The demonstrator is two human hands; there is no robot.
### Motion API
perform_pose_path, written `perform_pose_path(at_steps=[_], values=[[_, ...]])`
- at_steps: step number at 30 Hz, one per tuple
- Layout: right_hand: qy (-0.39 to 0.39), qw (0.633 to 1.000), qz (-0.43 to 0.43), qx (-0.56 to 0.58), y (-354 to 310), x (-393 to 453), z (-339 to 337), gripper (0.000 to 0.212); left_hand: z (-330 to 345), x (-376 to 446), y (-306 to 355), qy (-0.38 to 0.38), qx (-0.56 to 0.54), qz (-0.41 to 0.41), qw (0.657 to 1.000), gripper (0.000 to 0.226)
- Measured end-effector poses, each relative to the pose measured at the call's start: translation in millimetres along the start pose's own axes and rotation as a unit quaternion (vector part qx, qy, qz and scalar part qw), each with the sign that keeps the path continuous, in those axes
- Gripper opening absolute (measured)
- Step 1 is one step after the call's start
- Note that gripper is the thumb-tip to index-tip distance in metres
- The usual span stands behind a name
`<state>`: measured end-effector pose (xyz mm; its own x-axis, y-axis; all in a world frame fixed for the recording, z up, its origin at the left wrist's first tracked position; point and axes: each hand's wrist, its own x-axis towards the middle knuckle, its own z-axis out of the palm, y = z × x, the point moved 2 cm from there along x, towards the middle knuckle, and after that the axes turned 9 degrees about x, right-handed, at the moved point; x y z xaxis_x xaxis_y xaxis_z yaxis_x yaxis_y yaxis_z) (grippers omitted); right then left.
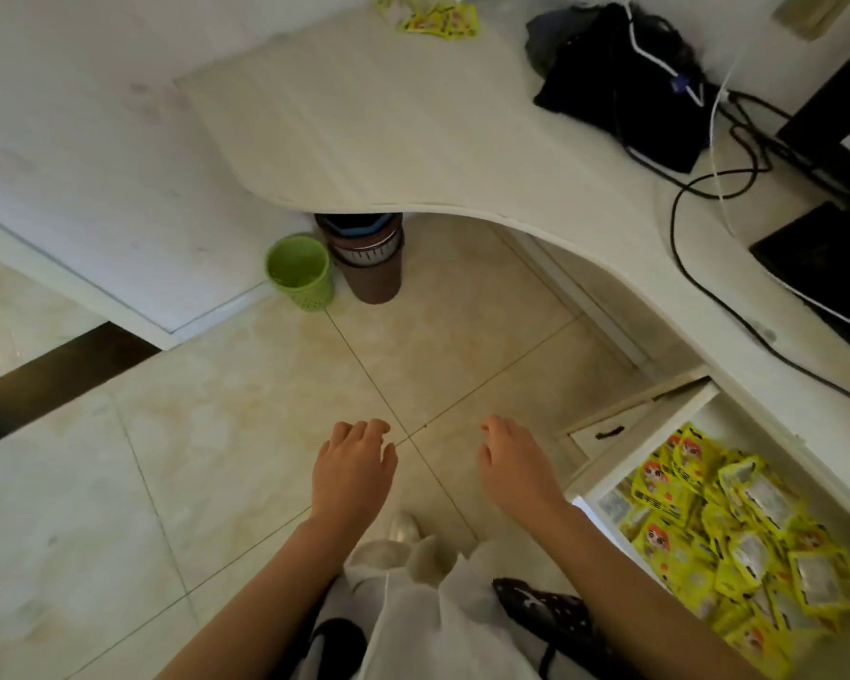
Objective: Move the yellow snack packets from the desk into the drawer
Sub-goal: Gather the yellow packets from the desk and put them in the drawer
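Observation:
Yellow snack packets lie at the far end of the curved white desk, near the top edge of the view. At the lower right the desk drawer stands pulled out, and several yellow packets fill it. My left hand and my right hand hang over the tiled floor in front of me, fingers relaxed, holding nothing. Both are far from the packets on the desk; the right hand is just left of the drawer.
A black bag with cables, a monitor base and a dark flat device occupy the desk's right side. Under the desk stand a green bin and a brown container. A white panel runs at the left.

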<state>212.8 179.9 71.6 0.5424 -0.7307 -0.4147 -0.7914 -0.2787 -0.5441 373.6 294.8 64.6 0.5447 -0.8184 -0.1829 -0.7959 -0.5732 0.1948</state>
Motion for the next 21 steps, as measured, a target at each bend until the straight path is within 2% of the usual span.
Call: perform_pose_path(at_steps=[10, 21], values=[[0.035, 0.999, -0.027, -0.018, -68, 98, -27, 0.036, -36, 108, -49, 0.025, 0.01, -0.021, 0.999, 0.026], [0.047, 0.997, -0.054, -0.041, -99, 251, -105, 0.037, -76, 275, -25, 0.05, 0.03, -0.037, 0.998, 0.028]])
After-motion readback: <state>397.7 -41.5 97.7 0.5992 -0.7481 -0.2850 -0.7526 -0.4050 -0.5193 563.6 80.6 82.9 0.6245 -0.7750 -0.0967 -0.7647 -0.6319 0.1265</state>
